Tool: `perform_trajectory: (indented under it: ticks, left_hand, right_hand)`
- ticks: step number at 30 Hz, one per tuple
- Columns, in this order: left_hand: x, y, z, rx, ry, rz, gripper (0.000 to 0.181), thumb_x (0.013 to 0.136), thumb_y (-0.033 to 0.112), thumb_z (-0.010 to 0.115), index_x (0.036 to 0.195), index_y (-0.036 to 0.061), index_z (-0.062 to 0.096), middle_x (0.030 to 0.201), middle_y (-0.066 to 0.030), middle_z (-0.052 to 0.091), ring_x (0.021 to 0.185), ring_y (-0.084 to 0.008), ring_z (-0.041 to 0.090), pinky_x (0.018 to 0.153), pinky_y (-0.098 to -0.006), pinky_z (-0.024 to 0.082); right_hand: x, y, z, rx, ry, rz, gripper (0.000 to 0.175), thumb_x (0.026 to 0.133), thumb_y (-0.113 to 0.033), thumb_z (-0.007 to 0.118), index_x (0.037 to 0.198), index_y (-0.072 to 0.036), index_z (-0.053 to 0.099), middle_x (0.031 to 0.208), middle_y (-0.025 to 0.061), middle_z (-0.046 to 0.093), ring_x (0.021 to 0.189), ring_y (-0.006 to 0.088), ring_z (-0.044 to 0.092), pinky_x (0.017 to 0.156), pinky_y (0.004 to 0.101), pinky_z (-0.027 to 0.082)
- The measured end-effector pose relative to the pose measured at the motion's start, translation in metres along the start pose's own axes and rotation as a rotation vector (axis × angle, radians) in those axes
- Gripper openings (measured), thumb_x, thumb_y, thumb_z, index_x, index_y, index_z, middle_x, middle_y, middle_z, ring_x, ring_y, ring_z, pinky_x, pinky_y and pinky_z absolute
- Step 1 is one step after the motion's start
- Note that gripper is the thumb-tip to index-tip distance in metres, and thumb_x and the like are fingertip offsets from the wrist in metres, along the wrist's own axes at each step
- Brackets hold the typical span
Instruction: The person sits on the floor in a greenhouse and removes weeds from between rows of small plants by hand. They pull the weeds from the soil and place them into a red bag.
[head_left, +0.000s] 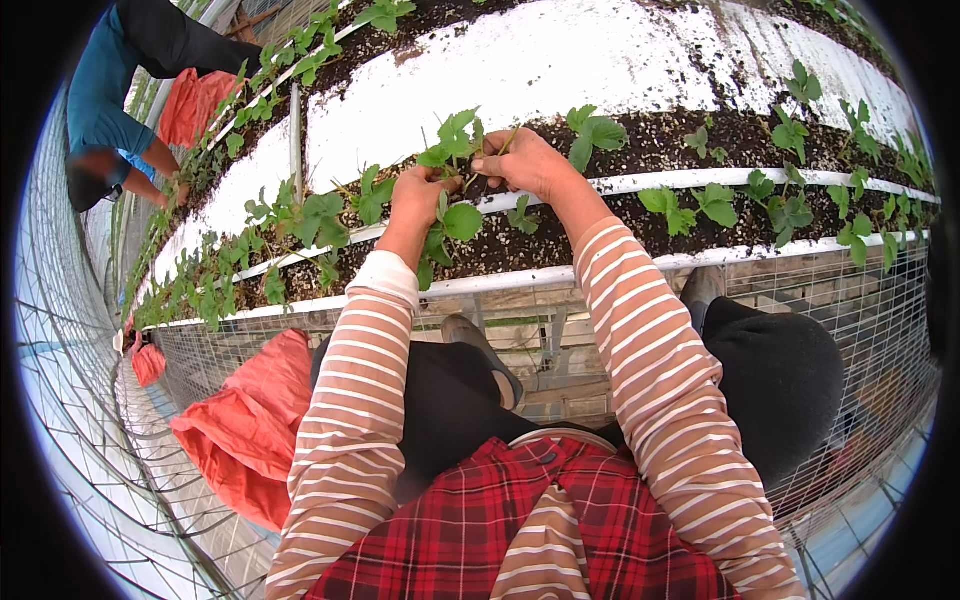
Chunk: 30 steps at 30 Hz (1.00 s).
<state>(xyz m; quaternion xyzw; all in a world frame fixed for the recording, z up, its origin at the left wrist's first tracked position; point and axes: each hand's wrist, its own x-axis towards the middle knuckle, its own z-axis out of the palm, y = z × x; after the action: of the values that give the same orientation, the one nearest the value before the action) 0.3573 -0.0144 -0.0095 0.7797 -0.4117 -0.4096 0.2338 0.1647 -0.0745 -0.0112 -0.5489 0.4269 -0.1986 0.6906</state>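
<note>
Both hands are at a leafy strawberry plant (454, 137) in the far trough of dark soil mix (645, 139). My left hand (421, 196) is at the plant's left, thumb and fingers closed together low by its stems; what they pinch is hidden. My right hand (520, 163) pinches a thin green stem (504, 144) between thumb and forefinger at the plant's right side. Another strawberry plant (596, 137) stands just right of my right hand. Below my left hand, a plant with a broad round leaf (462, 221) grows in the near trough.
White rims (517, 280) edge the troughs, with white sheeting (510, 64) beyond. Wire mesh (862, 322) hangs below the near rim. A red-orange sack (247, 427) lies by my left leg. At the upper left a co-worker (112, 97) bends over the plants, near another red sack (196, 105).
</note>
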Motion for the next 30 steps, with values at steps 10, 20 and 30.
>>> perform_trajectory:
  ticks: [10, 20, 30]
  left_hand:
    - [-0.003, 0.001, -0.001, 0.078, 0.007, 0.04, 0.028, 0.08, 0.011, 0.078, 0.101, -0.0038, 0.068, 0.086, -0.0049, 0.068, 0.072, -0.0117, 0.059, 0.065, -0.0282, 0.048]
    - [-0.003, -0.005, 0.004, 0.047, 0.032, 0.118, 0.03, 0.074, 0.012, 0.079, 0.099, -0.0018, 0.07, 0.078, -0.0056, 0.068, 0.068, -0.0143, 0.06, 0.065, -0.0303, 0.048]
    - [-0.004, -0.001, 0.004, 0.121, 0.017, 0.107, 0.031, 0.074, 0.011, 0.078, 0.103, 0.002, 0.071, 0.079, -0.0052, 0.069, 0.069, -0.0152, 0.062, 0.066, -0.0313, 0.049]
  right_hand:
    - [0.036, 0.006, 0.028, -0.349, 0.22, -0.062, 0.03, 0.078, -0.022, 0.062, 0.1, -0.003, 0.071, 0.095, 0.0223, 0.069, 0.091, 0.036, 0.067, 0.083, 0.043, 0.053]
    - [0.017, -0.014, 0.045, -0.521, 0.399, 0.221, 0.028, 0.08, -0.02, 0.065, 0.1, -0.003, 0.072, 0.102, 0.0211, 0.069, 0.097, 0.0358, 0.068, 0.085, 0.0445, 0.054]
    - [0.015, -0.006, 0.034, -0.447, 0.306, 0.141, 0.029, 0.078, -0.02, 0.069, 0.103, -0.004, 0.072, 0.107, 0.0176, 0.07, 0.101, 0.0347, 0.067, 0.086, 0.0421, 0.055]
